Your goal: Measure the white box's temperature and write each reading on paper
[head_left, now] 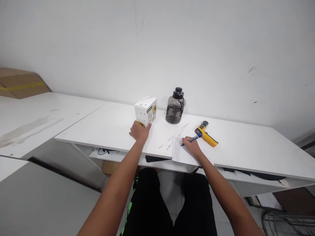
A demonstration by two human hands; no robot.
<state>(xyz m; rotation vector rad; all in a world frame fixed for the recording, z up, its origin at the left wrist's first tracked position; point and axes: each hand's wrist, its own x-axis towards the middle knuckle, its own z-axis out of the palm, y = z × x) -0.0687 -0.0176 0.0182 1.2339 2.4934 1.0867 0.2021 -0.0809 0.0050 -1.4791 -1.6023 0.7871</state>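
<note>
My left hand (140, 131) grips the lower front of a white carton (145, 109) with avocado pictures, which stands upright on the white desk (118, 126). In my right hand (193, 146) is a blue pen (194, 138), its tip at a sheet of paper (180, 152) covered in handwriting. The paper lies at the desk's front edge, under my right hand. Right of the pen rests a yellow and black infrared thermometer gun (208, 135). Behind, between carton and thermometer, a dark see-through water jug (174, 106) stands upright, partly filled.
A brown cardboard box (23, 83) with yellow tape sits at the far left on an adjoining table (64, 108). Below the desktop, a shelf (115, 156) holds cables and dark items. My legs are under the desk. A metal wire rack (286, 221) is at the lower right.
</note>
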